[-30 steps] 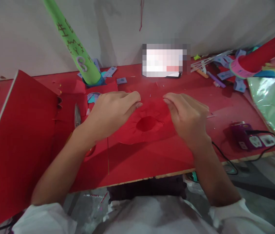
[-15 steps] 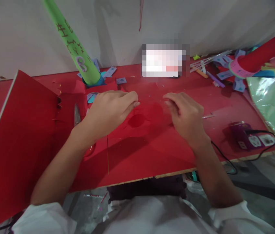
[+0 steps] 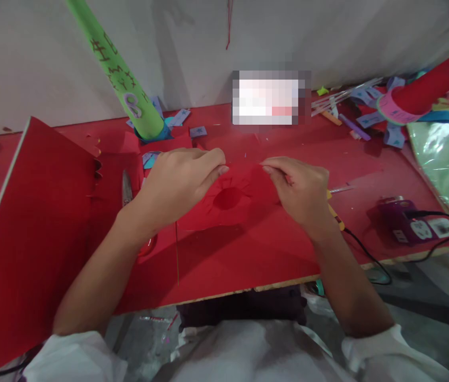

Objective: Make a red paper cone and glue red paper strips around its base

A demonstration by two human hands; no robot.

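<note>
A sheet of red paper (image 3: 234, 216) with a round dark opening and short creased flaps around it lies in front of me, between my hands. At its upper left, my left hand (image 3: 192, 172) is closed in a pinch on the paper. My right hand (image 3: 298, 183) pinches the paper's upper right edge between thumb and fingertips. Red on red makes the paper's outline hard to follow against the red table (image 3: 272, 254). Behind my right wrist lies a yellow tool (image 3: 336, 217) with a black cord, partly hidden.
Left stands a large red board (image 3: 29, 228), with scissors (image 3: 126, 188) beside my left forearm. A green paper cone (image 3: 129, 90) rises at the back. A blurred-out bright screen (image 3: 266, 101) leans on the wall. Right are a red cone (image 3: 439, 87), plastic packet (image 3: 447, 164) and purple power block (image 3: 397, 220).
My right hand has moved slightly left, closer to my left hand. The red paper, blurred before, is now sharper, with flaps showing around its opening. The yellow tool has come into view.
</note>
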